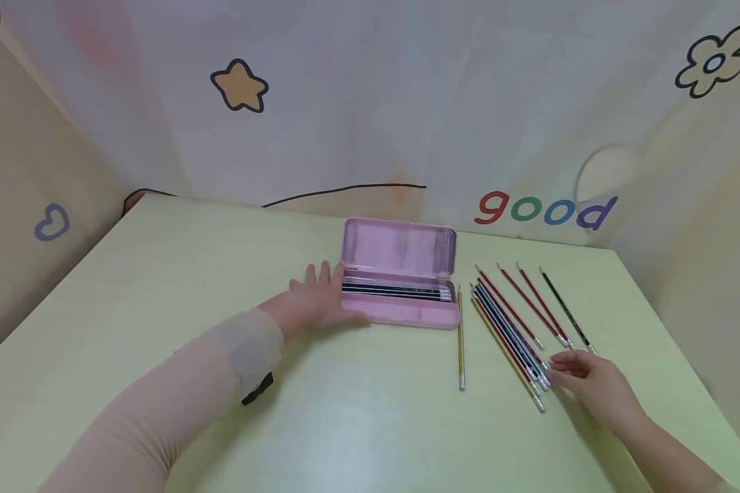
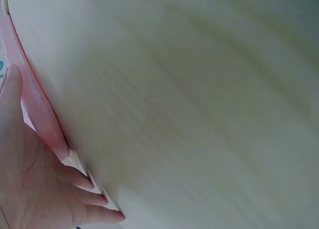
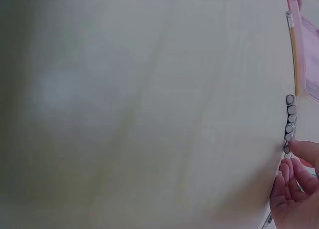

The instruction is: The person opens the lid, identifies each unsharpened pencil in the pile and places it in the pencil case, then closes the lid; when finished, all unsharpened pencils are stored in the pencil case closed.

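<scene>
A pink pencil case (image 1: 407, 313) lies on the table with its lid raised at the back, and several black pencils (image 1: 397, 292) lie in it. My left hand (image 1: 321, 301) rests against the case's left end, fingers spread and thumb along the front edge; the left wrist view shows the palm beside the pink wall (image 2: 42, 109). To the right, a row of several pencils (image 1: 510, 339) in mixed colours lies side by side. My right hand (image 1: 598, 387) is at their white eraser ends, thumb and fingertips apart around the rightmost end (image 3: 286, 149).
One yellow pencil (image 1: 461, 349) lies alone between the case and the row. Beyond the row are a few red pencils (image 1: 535, 301) and a black pencil (image 1: 566, 309). A printed cloth (image 1: 370, 103) stands behind the pale table (image 1: 345, 424).
</scene>
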`<state>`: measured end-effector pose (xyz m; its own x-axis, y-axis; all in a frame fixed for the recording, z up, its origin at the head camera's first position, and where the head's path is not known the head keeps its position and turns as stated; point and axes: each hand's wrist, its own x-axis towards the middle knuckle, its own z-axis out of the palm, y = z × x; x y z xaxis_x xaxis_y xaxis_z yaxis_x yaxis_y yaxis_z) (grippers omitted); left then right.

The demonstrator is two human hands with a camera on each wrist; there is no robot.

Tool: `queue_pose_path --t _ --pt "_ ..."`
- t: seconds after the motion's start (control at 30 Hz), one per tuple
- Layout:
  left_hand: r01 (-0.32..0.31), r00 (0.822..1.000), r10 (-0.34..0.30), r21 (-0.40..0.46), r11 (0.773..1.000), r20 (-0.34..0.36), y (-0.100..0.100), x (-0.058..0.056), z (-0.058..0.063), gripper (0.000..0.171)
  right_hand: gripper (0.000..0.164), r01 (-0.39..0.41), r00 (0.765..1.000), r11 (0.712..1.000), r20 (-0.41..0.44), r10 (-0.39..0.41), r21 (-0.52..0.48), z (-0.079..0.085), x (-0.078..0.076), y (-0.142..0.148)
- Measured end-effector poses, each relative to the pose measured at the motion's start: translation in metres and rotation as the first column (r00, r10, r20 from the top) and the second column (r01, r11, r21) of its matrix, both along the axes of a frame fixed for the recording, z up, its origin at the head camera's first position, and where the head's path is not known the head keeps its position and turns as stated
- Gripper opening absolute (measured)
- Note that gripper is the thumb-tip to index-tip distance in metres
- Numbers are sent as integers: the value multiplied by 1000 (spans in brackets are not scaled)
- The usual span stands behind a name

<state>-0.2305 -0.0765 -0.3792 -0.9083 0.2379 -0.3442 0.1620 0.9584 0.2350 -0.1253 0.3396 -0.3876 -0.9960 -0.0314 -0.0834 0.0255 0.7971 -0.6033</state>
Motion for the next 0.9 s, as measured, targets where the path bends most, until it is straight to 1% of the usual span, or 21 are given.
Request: queue_pose_path --t 0.17,0.23,0.3,0.37,0.43,0.47,0.53,0.57,0.6,0.67,0.7,0.77,0.8,0.9 --pt "3 1000 -3 5 1000 6 -1 0 1 118 30 -18 1000 998 -11 18 68 3 -5 -2" --pt "5 1000 -5 7 1000 7 0 0 2 118 27 -7 1000 997 -22 9 82 5 -5 -2" --pt "6 1000 -6 4 1000 3 1 0 3 118 28 19 999 997 -37 -17 70 7 -6 1" --pt "7 1000 -7 -1 1000 2 1 -1 3 118 31 66 997 998 -50 -65 16 9 -8 4" --pt "3 1000 -3 -5 1000 6 0 -1 4 118 37 119 991 990 -60 -123 -73 12 -11 7" --pt "0 1000 0 -6 1000 8 0 -1 4 118 38 145 986 981 -62 -154 -128 14 -12 9" --pt "-3 1000 3 -6 1000 5 -1 -2 5 118 30 192 974 950 -68 -215 -248 19 -15 13" --pt "-3 1000 3 -8 1000 4 -1 -2 6 118 25 213 967 929 -69 -244 -302 22 -15 15" --pt "-1 1000 1 -9 1000 5 -1 -2 6 118 18 231 959 901 -69 -274 -367 24 -16 17" --pt "3 1000 -3 -12 1000 9 -2 -2 6 118 10 259 942 836 -65 -329 -483 30 -16 20" --pt "5 1000 -5 -14 1000 11 -2 -2 5 119 12 267 933 795 -61 -355 -544 32 -16 21" --pt "6 1000 -6 -16 1000 18 -1 -2 4 119 15 264 916 685 -47 -399 -679 36 -16 22" --pt "4 1000 -4 -16 1000 19 -1 -2 4 119 16 254 910 625 -37 -414 -738 38 -17 22" --pt "1 1000 0 -14 1000 13 -1 -3 4 118 17 212 901 475 -17 -434 -854 40 -21 20"
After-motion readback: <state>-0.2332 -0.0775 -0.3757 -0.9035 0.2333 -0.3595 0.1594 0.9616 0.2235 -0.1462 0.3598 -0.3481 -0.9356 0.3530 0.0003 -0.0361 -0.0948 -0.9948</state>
